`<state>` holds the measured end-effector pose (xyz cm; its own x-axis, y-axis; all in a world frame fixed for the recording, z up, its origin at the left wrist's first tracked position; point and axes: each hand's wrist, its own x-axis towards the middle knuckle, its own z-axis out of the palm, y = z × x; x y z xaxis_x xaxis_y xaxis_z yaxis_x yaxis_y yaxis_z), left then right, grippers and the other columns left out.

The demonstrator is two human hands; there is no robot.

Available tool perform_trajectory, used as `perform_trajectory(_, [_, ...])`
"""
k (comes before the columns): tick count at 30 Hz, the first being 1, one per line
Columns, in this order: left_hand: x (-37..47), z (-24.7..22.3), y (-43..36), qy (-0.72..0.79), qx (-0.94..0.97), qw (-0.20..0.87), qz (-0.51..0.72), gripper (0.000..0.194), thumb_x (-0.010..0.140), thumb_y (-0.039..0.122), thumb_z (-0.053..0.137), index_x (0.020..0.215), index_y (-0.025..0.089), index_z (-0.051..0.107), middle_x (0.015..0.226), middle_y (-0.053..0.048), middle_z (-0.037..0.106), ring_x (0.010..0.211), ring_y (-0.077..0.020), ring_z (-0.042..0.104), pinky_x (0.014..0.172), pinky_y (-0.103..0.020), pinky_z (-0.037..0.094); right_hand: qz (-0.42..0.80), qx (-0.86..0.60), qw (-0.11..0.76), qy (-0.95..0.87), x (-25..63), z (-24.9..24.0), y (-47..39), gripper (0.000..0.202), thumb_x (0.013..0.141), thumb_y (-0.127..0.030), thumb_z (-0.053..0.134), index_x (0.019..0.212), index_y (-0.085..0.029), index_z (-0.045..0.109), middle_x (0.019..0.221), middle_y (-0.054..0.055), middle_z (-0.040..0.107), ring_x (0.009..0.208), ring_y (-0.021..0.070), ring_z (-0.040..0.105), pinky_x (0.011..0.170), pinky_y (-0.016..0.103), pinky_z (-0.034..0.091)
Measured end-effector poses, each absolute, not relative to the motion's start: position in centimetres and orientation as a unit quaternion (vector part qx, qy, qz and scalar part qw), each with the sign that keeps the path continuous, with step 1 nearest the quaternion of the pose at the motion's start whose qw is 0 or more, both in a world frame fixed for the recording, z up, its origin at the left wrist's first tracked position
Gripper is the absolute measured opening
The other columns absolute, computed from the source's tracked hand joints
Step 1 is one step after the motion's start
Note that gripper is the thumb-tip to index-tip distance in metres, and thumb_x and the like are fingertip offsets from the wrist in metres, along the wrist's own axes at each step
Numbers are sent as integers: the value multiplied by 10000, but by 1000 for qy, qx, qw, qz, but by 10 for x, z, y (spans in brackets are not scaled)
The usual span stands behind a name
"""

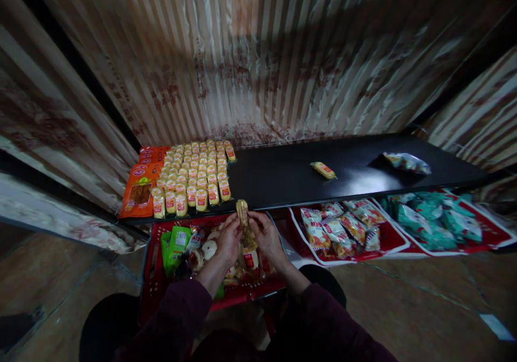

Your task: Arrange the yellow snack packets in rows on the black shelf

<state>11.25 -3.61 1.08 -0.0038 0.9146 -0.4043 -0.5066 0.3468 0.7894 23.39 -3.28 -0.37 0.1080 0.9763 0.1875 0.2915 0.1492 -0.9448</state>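
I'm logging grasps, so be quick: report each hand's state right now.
Left hand: closed, fingers holding one side of a wrapped snack.
Right hand: closed, fingers holding the other side of the same wrapped snack.

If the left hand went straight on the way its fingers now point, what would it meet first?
The wrapped snack that the left hand grips comes first. Past it, probably the front edge of the black shelf, though depth is hard to judge here.
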Motion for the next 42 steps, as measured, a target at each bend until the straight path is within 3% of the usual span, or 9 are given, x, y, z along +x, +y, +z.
perform_trajectory(6, [126, 21, -27, 446, 258, 664, 542, 347, 707, 282, 608, 1044, 203, 636, 1133, -76, 647, 1040, -175, 591, 915, -302, 430, 408, -569, 471, -537, 243, 13, -21, 376, 849, -499, 496, 1049, -211, 632, 1015, 75, 689, 897, 227, 644, 814, 350, 507])
perform_trajectory(14, [132, 29, -12, 479, 316, 609, 547, 316, 751, 206, 559, 1046, 219, 671, 1211, -68, 636, 1152, -187, 558, 1014, -325, 387, 411, -569, 485, -521, 243, 4, 2, 406, 787, -503, 582, 1081, -228, 637, 997, 39, 703, 887, 221, 646, 824, 347, 509])
perform_trajectory(23, [128, 24, 9, 523, 391, 539, 532, 308, 771, 141, 528, 1032, 204, 678, 1171, -61, 656, 1100, -187, 572, 1029, -340, 375, 410, -583, 505, -487, 239, -11, 23, 412, 772, -495, 593, 1066, -215, 659, 1108, 73, 671, 1006, 239, 610, 943, 402, 449])
perform_trajectory(28, [132, 23, 25, 552, 434, 486, 520, 302, 766, 124, 527, 1019, 210, 669, 1063, -66, 674, 974, -189, 600, 961, -348, 418, 461, -539, 540, -453, 234, -3, 36, 456, 765, -460, 618, 1145, -211, 586, 1042, 63, 690, 934, 218, 638, 887, 375, 486])
perform_trajectory(35, [140, 27, 63, 591, 470, 408, 513, 319, 707, 40, 530, 955, 201, 650, 1079, -84, 645, 1075, -220, 559, 1022, -377, 367, 460, -519, 549, -467, 232, -4, 76, 391, 731, -467, 648, 1006, -191, 624, 990, 69, 695, 896, 215, 644, 856, 350, 492])
perform_trajectory(42, [144, 54, 102, 641, 537, 369, 406, 266, 812, 101, 464, 1029, 174, 599, 1138, -107, 630, 1103, -206, 561, 997, -322, 387, 431, -540, 561, -455, 230, -19, 135, 365, 673, -474, 649, 901, -189, 637, 866, 45, 709, 800, 197, 647, 793, 339, 506])
